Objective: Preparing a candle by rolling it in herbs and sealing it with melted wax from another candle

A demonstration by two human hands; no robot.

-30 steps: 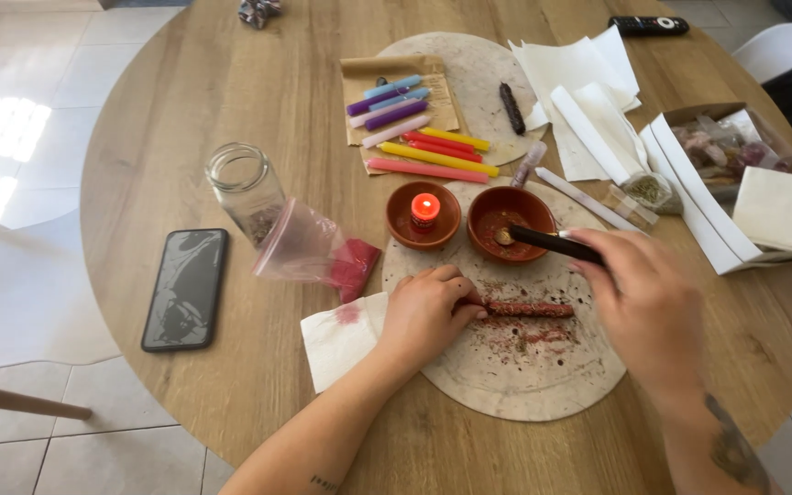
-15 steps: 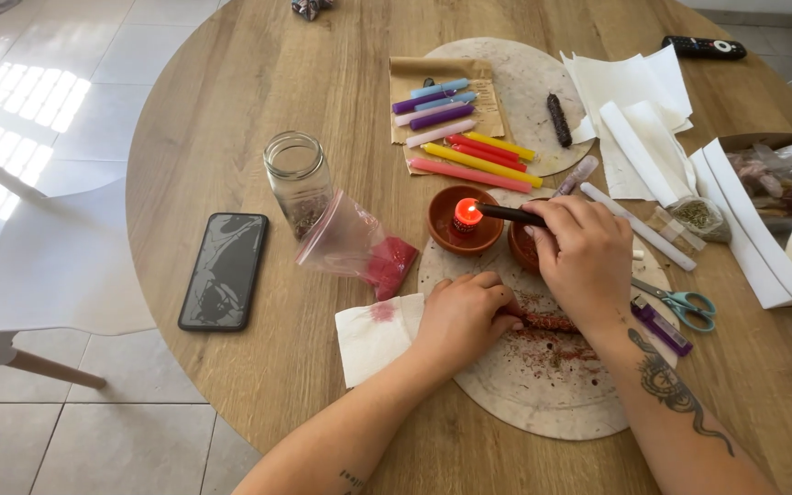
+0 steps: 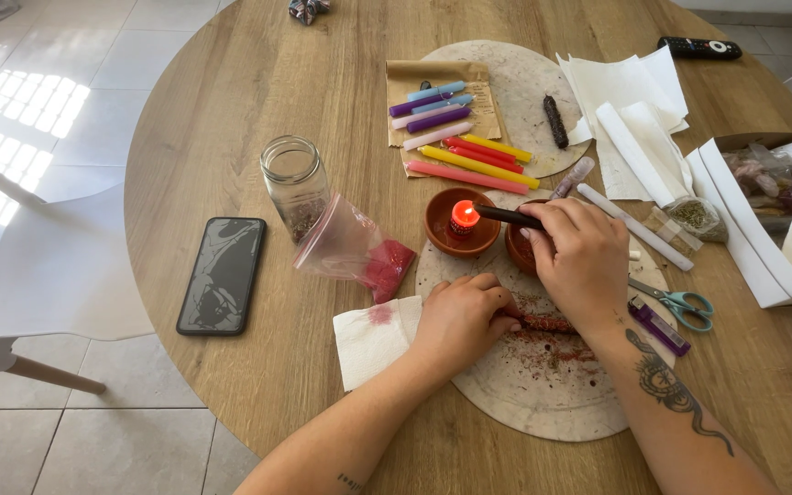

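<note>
Head view, round wooden table [image 3: 231, 137], catalogued from the hands outward.

Item: right hand [image 3: 579, 261], fingers closed around a slim black stick-like tool [image 3: 506, 217]; its tip is held level over the lit red candle stub [image 3: 463, 218] in a small terracotta dish [image 3: 437, 234], apparently to warm it at the flame.

Item: left hand [image 3: 460, 321], fingers curled and pressing down on the end of a red candle coated in dark flecks [image 3: 547, 323], seemingly pinning it so that it cannot roll.

Item: pale round stone-like board [image 3: 543, 394], under the coated candle and dusted with red crumbs, which it keeps off the wood.

Item: second terracotta bowl [image 3: 517, 249], mostly hidden under the right hand.

Item: white paper napkin with a pink stain [image 3: 368, 339], just beside the left hand.

Item: clear plastic bag of red powder [image 3: 350, 249], lying open toward the board.

Item: empty-looking glass jar [image 3: 297, 183], upright beside the bag.

Item: row of coloured taper candles on brown paper [image 3: 456, 137], sorted side by side.

Item: black smartphone [image 3: 222, 275], well apart from the work.

Item: teal-handled scissors [image 3: 680, 300], near the right wrist.
</note>
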